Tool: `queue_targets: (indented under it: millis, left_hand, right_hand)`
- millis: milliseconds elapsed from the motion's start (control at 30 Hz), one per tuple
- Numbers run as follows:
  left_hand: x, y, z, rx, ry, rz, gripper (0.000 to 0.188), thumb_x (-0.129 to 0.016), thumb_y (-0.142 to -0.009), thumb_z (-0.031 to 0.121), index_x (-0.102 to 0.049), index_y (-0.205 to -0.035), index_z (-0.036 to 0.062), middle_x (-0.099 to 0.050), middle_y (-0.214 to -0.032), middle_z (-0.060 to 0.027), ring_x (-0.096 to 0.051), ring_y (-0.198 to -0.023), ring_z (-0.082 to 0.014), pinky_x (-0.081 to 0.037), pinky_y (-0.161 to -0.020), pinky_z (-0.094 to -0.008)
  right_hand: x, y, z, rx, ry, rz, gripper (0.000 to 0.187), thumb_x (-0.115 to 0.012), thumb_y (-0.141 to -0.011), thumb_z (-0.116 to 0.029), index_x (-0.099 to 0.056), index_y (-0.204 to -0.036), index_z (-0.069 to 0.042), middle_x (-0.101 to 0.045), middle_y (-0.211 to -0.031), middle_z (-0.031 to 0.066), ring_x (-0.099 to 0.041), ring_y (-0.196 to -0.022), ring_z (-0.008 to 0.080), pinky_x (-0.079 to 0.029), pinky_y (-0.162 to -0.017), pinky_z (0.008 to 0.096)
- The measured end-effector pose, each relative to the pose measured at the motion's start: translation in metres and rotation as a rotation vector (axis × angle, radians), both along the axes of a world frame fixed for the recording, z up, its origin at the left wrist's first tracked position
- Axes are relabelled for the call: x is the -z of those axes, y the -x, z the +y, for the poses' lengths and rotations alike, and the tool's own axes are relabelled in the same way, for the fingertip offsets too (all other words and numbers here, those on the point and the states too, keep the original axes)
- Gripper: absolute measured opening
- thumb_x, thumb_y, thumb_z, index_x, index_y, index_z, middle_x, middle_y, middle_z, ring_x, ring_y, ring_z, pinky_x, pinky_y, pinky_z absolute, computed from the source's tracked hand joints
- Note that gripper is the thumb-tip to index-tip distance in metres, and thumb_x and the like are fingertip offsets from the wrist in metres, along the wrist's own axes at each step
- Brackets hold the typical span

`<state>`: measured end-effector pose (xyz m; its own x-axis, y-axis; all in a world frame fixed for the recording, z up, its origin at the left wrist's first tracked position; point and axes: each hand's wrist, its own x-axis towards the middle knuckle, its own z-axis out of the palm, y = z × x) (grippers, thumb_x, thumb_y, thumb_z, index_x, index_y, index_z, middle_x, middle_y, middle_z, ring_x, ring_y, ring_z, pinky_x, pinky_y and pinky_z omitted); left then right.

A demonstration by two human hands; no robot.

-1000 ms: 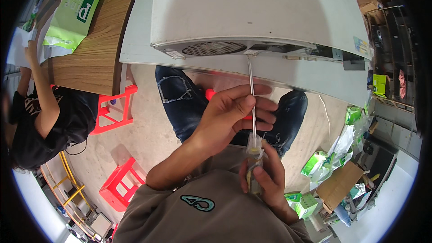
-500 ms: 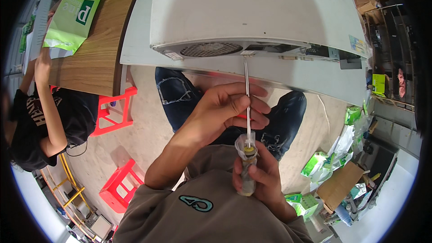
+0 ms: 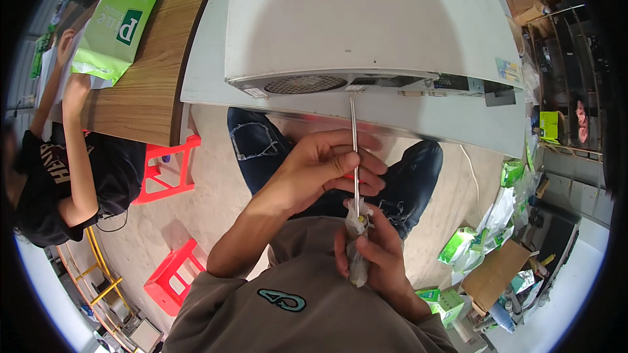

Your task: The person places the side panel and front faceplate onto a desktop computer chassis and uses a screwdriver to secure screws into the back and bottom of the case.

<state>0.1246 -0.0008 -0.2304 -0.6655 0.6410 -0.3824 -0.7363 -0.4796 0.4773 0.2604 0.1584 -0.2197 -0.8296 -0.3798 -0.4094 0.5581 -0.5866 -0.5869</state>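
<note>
Inside translucent wrapping (image 3: 354,225), screwdriver handle (image 3: 358,272).

Fairly bright light comes from above, casting 1 broad, soft shadow over the white case (image 3: 373,19). Fisheye distortion bows the pale table (image 3: 471,119); black rings the view, its far left blurred.

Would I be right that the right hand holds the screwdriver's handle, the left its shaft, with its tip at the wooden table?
Nearly: in the head view, the screwdriver's tip is at the vented panel of the white case, not the wooden table. The right hand holds the handle, the left hand the shaft.
</note>
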Motion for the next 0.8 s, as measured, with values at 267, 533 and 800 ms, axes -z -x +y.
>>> queue_targets:
  millis: [267, 533, 800]
  left_hand:
    - [0.02, -0.007, 0.001, -0.051, 0.328, 0.368, 0.038, -0.072, -0.089, 0.025, -0.06, -0.112, -0.0035, -0.069, -0.094, -0.0121, -0.072, -0.078, -0.0256, -0.061, -0.07, -0.0358]
    - [0.019, 0.003, -0.011, 0.061, 0.025, 0.165, 0.038, -0.072, -0.089, 0.023, -0.058, -0.114, -0.0013, -0.067, -0.094, -0.0094, -0.07, -0.088, -0.0219, -0.061, -0.077, -0.0372]
    - [-0.011, 0.0, -0.001, -0.077, 0.141, 0.141, 0.024, -0.071, -0.089, 0.013, -0.062, -0.104, -0.0024, -0.069, -0.099, -0.012, -0.07, -0.091, -0.0199, -0.057, -0.077, -0.03]
  right_hand:
    - [-0.015, -0.006, -0.019, 0.004, -0.447, 0.173, 0.059, -0.056, -0.097, -0.024, -0.028, -0.146, -0.006, -0.061, -0.098, 0.0203, -0.064, -0.076, 0.0244, -0.053, -0.066, 0.0362]
    - [-0.015, 0.007, -0.008, -0.008, -0.007, -0.046, 0.061, -0.056, -0.098, -0.026, -0.025, -0.148, -0.008, -0.06, -0.102, 0.0207, -0.064, -0.082, 0.024, -0.053, -0.071, 0.0349]
    - [-0.023, 0.005, -0.013, -0.019, -0.366, 0.034, 0.061, -0.06, -0.095, -0.021, -0.028, -0.145, -0.005, -0.061, -0.103, 0.0228, -0.065, -0.083, 0.0274, -0.053, -0.072, 0.0378]
